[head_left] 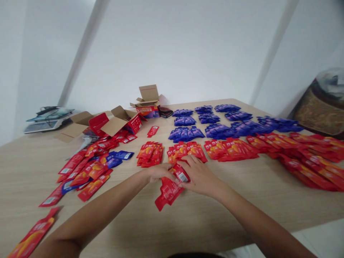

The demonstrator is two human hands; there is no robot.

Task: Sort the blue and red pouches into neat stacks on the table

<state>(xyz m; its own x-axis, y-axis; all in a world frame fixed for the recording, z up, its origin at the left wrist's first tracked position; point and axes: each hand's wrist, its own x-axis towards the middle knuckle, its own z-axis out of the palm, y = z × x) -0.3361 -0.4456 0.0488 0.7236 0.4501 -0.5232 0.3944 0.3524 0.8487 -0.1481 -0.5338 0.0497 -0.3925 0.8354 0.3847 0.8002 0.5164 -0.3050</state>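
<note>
Near the middle of the table, red pouches (pixel 170 193) are gripped between my two hands, label side with a barcode showing. My left hand (pixel 160 171) closes on them from the left, its fingertips partly hidden. From the right, my right hand (pixel 199 177) wraps its fingers over the upper end. Just beyond my hands lie a stack of red pouches (pixel 149 152) and a row of red-orange pouches (pixel 194 148), partly covered by my right hand. Left of my arms is a loose heap of red pouches (pixel 92 170) with a few blue pouches (pixel 118 157) mixed in.
Several blue pouch groups (pixel 186 133) stand in rows at the back, with more red stacks (pixel 314 161) at right. Open cartons (pixel 147 110) and a red box (pixel 133 123) are at back left. A single red pouch (pixel 33 236) lies front left. A woven basket (pixel 317 107) stands right.
</note>
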